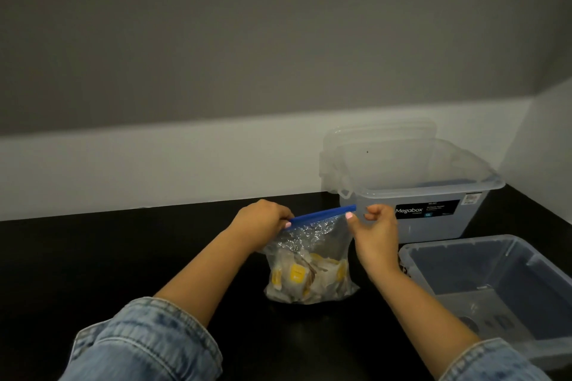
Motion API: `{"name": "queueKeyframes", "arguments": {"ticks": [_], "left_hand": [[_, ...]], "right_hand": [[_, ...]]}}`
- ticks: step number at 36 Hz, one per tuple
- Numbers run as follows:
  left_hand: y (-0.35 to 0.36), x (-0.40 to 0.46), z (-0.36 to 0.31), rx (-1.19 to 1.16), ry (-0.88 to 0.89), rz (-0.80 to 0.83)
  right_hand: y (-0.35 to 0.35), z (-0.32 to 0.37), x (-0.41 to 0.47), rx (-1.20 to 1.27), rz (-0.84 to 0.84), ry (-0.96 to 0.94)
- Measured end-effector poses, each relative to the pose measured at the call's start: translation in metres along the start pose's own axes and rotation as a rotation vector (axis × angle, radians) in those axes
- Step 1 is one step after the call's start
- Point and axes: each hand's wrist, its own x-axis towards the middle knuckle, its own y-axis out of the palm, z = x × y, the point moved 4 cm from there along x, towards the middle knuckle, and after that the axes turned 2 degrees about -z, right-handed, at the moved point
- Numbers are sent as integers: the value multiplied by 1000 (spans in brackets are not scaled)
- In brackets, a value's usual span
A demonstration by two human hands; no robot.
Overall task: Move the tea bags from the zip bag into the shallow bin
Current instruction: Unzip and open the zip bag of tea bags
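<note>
A clear zip bag with a blue zip strip stands upright on the black table, in the middle of the view. Several tea bags with yellow tags lie heaped in its bottom. My left hand pinches the left end of the blue strip. My right hand pinches the bag's top right corner, just under the strip's right end. The strip looks sealed along its length. The shallow bin, clear bluish plastic, sits on the table to the right of the bag, close to my right forearm.
A taller clear box with a black label stands behind the bag and the shallow bin, its lid propped behind it. The black table ends at a pale wall at the back and right. Denim sleeves cover both upper forearms.
</note>
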Motion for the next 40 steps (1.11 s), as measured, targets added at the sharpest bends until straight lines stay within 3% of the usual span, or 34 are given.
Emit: {"name": "queueKeyframes", "arguments": {"ticks": [3, 9, 18, 22, 24, 28, 31, 35, 40], "left_hand": [[1, -6, -1, -105, -29, -59], [7, -13, -7, -312, -134, -53], [17, -24, -14, -511, -306, 173], [15, -11, -18, -365, -151, 45], [16, -6, -22, -414, -119, 1], [27, 0, -20, -605, -211, 77], [35, -3, -15, -923, -260, 158], [43, -8, -15, -1256, -321, 310], [49, -17, -13, -1623, -344, 330]], "right_hand": [[1, 6, -10, -15, -43, -7], [24, 14, -24, -53, 99, 96], [44, 8, -19, -164, 223, 128], [46, 8, -22, -139, 311, 128], [45, 7, -23, -114, 342, 156], [38, 6, -22, -9, 368, 290], [35, 6, -22, 137, 430, 441], [31, 4, -20, 159, 456, 513], [31, -2, -18, 264, 453, 587]]}}
